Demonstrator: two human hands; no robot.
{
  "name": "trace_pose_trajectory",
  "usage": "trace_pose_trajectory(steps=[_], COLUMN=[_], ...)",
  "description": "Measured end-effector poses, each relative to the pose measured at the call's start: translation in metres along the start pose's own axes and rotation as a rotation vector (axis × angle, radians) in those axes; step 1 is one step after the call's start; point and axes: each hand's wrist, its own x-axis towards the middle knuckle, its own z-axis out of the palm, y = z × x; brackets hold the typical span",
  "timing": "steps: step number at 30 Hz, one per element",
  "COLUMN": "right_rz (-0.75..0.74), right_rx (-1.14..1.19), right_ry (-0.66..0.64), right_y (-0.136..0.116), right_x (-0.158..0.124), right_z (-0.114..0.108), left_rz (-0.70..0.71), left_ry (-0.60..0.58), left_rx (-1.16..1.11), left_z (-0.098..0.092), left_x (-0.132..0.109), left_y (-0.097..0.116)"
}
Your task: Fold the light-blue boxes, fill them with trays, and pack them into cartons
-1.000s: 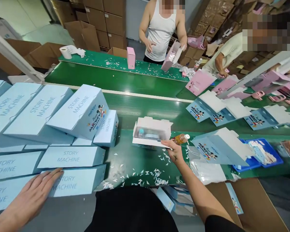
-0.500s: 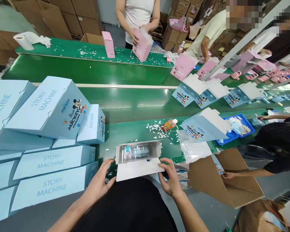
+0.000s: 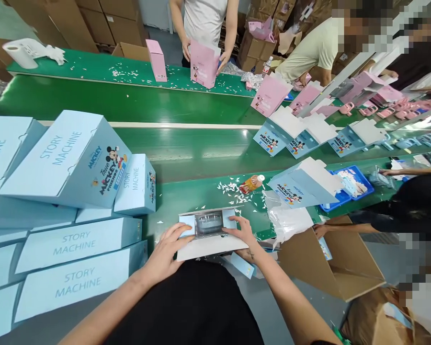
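Note:
Both my hands hold a light blue open box [image 3: 208,235] at the near edge of the green table [image 3: 187,191]. A clear plastic tray shows inside it, and its white lid flap lies toward me. My left hand [image 3: 167,251] grips the box's left end with the thumb pressing a side flap inward. My right hand [image 3: 242,235] grips the right end, its fingers folding the other side flap over the tray.
Stacked blue "Story Machine" boxes [image 3: 68,163] fill the left. An orange drink bottle [image 3: 251,183], a plastic bag [image 3: 287,220], an open blue box [image 3: 303,184] and a blue bin [image 3: 352,184] lie to the right. A cardboard carton [image 3: 330,268] stands below. Other people handle pink boxes [image 3: 204,64] across the belts.
My right hand pulled the open box from mid-table to the near edge, my left hand left the stacked boxes and joined it, and the side flaps now fold over the tray.

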Motion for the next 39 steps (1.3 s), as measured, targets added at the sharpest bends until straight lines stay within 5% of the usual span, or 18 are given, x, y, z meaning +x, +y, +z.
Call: trace_pose_trajectory(steps=[5, 8, 11, 14, 18, 25, 29, 35, 39], right_rz=[-0.039, 0.036, 0.218, 0.394, 0.335, 0.103, 0.014, -0.137, -0.189], right_rx=[-0.030, 0.032, 0.089, 0.104, 0.144, 0.412, 0.384, 0.030, -0.186], right_ry=[-0.235, -0.260, -0.110, 0.199, 0.413, 0.352, 0.160, -0.167, -0.133], right_y=[0.001, 0.002, 0.006, 0.015, 0.024, 0.021, 0.025, 0.002, -0.011], right_x=[0.016, 0.026, 0.031, 0.030, 0.037, 0.045, 0.024, 0.011, 0.016], right_z=[-0.010, -0.010, 0.003, 0.025, 0.041, 0.029, 0.007, -0.025, -0.018], left_rz=[-0.035, -0.102, -0.227, -0.410, -0.522, -0.149, 0.058, 0.165, 0.087], left_ry=[-0.036, 0.015, 0.178, 0.434, 0.578, 0.382, 0.177, -0.199, -0.157], left_rx=[-0.040, -0.070, -0.097, -0.137, -0.210, -0.191, -0.040, 0.200, 0.243], left_z=[-0.005, -0.003, 0.010, 0.028, 0.035, 0.013, 0.001, -0.036, -0.029], left_x=[0.013, 0.019, 0.023, 0.029, 0.039, 0.047, 0.037, 0.019, 0.028], left_y=[0.000, 0.003, 0.002, -0.006, -0.018, -0.024, -0.026, -0.010, 0.005])
